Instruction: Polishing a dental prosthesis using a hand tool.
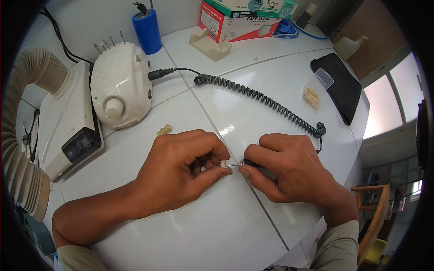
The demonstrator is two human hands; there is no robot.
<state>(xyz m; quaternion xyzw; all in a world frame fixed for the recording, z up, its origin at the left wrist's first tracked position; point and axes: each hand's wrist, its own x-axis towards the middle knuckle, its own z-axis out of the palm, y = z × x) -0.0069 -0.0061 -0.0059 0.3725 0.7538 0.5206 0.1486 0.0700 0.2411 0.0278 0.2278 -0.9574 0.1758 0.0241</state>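
Note:
Between the thumb and fingers of my left hand [181, 165] is a small cream-coloured tooth piece [223, 164], like a dental crown. My right hand [289, 167] is wrapped round a black rotary handpiece [248, 163], mostly hidden by the fingers. Its thin metal bur [233, 165] points left and meets the tooth piece; I cannot tell whether it is spinning. From behind the right hand a coiled black cord [257, 95] runs to a white control unit [120, 86] with a knob and several burs on top. Another cream tooth piece [165, 129] lies just beyond my left hand.
A white dust-extractor box [68, 122] with a ribbed hose [20, 90] stands at the left. Along the back are a blue cylinder [146, 32], a beige stand [210, 45] and mask boxes [239, 25]. A small tooth-filled case [311, 97] and black pouch [341, 90] lie right.

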